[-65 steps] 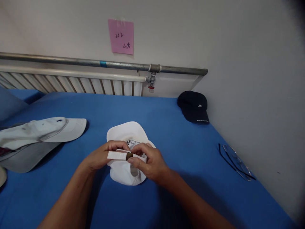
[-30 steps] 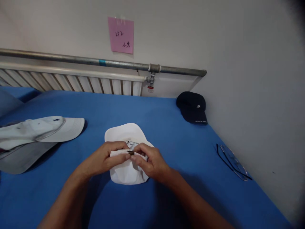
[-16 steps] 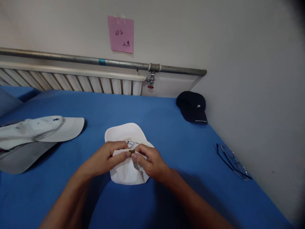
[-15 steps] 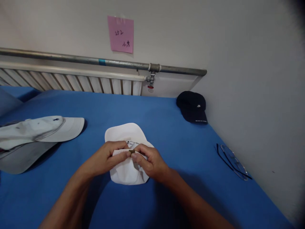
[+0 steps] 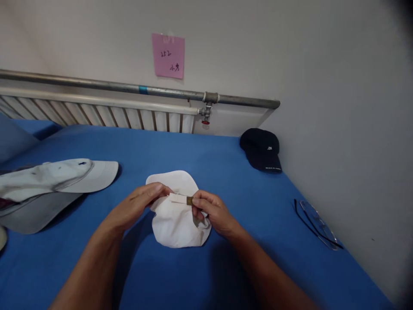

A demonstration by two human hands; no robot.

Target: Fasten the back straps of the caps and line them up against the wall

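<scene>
One white cap (image 5: 177, 226) is lying at our view's seven o'clock; we are pinching its buckle (image 5: 189, 200) in our right hand (image 5: 215, 211), probably steadying the strap (image 5: 178, 198), while our left hand (image 5: 142, 201) is touching the ten o'clock edge, its grip hidden.

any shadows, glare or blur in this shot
Head view: a dark, soft shadow lies on the blue flat surface beside the bare right forearm; head view: the white fabric cap shows no harsh glare; head view: the upper right corner fades to blurry black.
</scene>
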